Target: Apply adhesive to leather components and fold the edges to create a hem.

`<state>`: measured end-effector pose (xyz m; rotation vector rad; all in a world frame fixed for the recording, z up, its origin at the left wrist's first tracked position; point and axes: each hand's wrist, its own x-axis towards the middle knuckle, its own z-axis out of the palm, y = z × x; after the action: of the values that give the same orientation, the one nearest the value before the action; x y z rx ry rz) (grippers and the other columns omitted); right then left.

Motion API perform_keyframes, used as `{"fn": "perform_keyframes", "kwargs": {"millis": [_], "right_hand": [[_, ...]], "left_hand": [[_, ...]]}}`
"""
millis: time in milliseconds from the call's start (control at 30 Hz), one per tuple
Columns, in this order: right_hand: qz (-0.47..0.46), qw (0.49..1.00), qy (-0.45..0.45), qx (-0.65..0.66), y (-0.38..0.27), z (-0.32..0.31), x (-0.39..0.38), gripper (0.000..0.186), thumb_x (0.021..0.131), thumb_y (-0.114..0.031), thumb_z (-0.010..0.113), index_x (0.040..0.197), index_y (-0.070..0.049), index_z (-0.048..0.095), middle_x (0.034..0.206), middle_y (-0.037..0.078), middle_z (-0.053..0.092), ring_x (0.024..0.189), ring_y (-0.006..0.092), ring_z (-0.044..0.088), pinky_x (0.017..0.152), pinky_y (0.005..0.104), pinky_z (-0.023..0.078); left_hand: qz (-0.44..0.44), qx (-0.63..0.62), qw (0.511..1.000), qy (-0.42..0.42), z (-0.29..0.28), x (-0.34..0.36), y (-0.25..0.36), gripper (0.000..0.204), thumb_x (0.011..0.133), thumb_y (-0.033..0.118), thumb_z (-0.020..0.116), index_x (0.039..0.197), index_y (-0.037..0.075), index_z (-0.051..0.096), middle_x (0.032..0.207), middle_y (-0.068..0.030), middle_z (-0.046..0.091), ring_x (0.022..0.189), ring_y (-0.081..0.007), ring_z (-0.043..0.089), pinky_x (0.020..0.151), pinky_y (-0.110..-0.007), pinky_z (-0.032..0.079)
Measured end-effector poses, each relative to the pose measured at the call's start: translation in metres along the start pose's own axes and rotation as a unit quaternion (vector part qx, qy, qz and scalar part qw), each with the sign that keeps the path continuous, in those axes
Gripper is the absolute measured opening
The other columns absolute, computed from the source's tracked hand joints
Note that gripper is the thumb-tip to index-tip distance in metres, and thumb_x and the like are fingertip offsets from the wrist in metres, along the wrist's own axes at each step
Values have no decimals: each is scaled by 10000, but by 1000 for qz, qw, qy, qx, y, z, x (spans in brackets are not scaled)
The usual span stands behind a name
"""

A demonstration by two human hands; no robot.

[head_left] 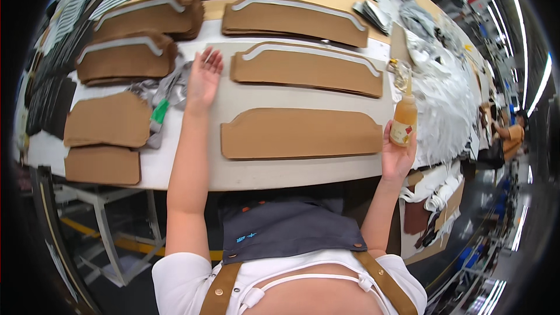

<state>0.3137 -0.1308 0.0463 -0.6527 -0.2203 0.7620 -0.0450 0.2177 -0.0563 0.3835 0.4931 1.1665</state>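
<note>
I see: right hand [398, 157] gripping 1 bottle [403, 121] | left hand [204, 79] open, far left | near panel [300, 134] laterally between them, long axis left-right | right hand nearer, just beside panel's right end

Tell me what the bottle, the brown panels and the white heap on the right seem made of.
Bottle: probably smooth plastic, maybe glass; its amber body looks translucent.
Brown panels: matte, perhaps card or stiff fabric; flat faces and crisp edges fit both.
White heap: likely thin, soft fabric or nonwoven; it lies in loose, drooping strips.
</note>
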Motion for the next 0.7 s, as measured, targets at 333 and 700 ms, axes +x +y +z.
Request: {"fn": "perform_keyframes", "kwargs": {"millis": [333,700], "right_hand": [[-289,694,201,-628,-21,-104,-25,482,982,-254,684,1357,3,524,1337,152,551,1266,279,515,1105,389,378],[-416,538,196,-706,-156,-99,122,215,918,-153,691,1129,-121,711,1299,54,603,1233,290,510,1054,456,373]], "left_hand": [[-2,49,998,-40,-12,8,4,446,1069,348,543,1361,11,548,1258,-80,590,1167,-179,575,1057,-322,481],[22,102,993,-55,-1,3,5,454,1082,377,506,1371,27,533,1233,-82,577,1154,-168,567,1058,-324,480]]}}
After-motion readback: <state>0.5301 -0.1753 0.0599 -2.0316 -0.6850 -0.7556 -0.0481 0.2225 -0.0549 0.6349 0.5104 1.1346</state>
